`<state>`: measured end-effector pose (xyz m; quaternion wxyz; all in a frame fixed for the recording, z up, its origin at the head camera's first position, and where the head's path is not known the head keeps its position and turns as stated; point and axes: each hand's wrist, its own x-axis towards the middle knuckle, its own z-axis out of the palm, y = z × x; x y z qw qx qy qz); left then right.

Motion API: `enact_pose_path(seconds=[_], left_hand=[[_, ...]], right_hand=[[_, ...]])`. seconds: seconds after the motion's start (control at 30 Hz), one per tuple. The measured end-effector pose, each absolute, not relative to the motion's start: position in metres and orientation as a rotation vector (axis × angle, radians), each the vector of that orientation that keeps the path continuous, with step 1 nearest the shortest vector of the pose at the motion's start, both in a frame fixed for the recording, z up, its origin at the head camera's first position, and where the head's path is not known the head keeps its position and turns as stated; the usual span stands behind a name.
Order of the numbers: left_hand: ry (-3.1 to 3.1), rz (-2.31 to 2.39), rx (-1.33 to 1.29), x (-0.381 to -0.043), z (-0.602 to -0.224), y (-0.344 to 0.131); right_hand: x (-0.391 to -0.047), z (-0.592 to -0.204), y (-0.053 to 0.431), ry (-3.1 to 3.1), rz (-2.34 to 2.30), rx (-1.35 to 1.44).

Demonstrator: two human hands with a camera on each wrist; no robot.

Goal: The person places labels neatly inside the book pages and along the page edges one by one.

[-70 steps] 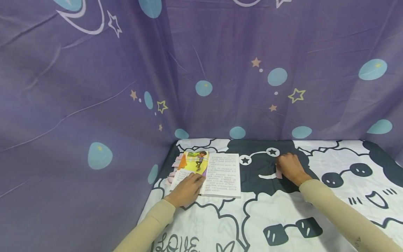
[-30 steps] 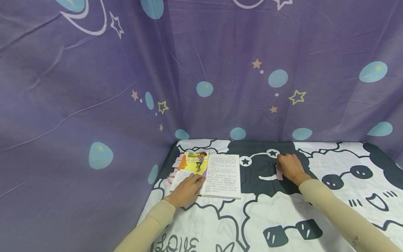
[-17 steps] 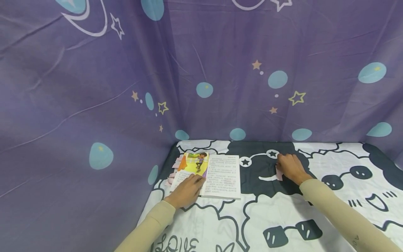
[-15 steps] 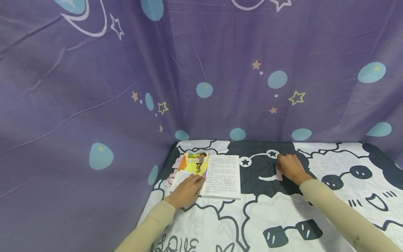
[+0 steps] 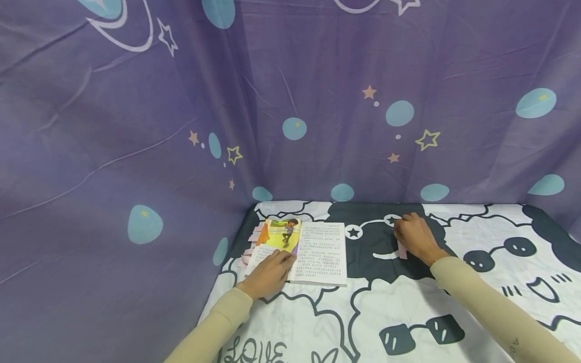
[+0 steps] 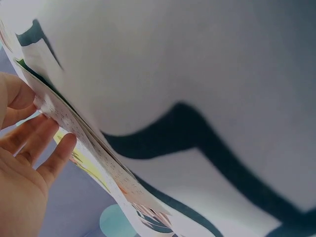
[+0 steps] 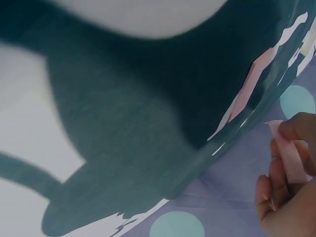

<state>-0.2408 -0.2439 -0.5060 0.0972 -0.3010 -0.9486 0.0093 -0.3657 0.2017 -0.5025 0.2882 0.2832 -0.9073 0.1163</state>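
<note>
An open book (image 5: 320,252) lies on the patterned cloth, with a colour picture of a figure on its left page. My left hand (image 5: 271,275) rests on the lower left page near the fold; its fingertips touch the paper in the left wrist view. To the right of the book, my right hand (image 5: 414,237) is just above the cloth's dark patch. Between thumb and fingers it pinches a pink paper strip (image 7: 289,153), clearest in the right wrist view. Another pink strip (image 7: 251,84) lies on the dark cloth, partly visible below the hand in the head view.
Several pale pink strips (image 5: 246,255) lie along the book's left edge. The black-and-white cloth (image 5: 313,322) with cartoon faces covers the surface. Purple curtains (image 5: 336,101) with stars and blue ovals hang behind and to the left.
My right hand has shifted slightly left and up, its fingers posed differently, and more of the pink strip beneath shows. My left hand and the book stay in place.
</note>
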Motion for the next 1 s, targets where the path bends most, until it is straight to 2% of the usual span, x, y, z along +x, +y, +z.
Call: enact_pose_path(seconds=[1.0], left_hand=[[-2.758, -0.032, -0.931, -0.235, -0.507, -0.251]], right_hand=[[-0.368, -0.499, 0.137, -2.41, 0.39, 0.87]])
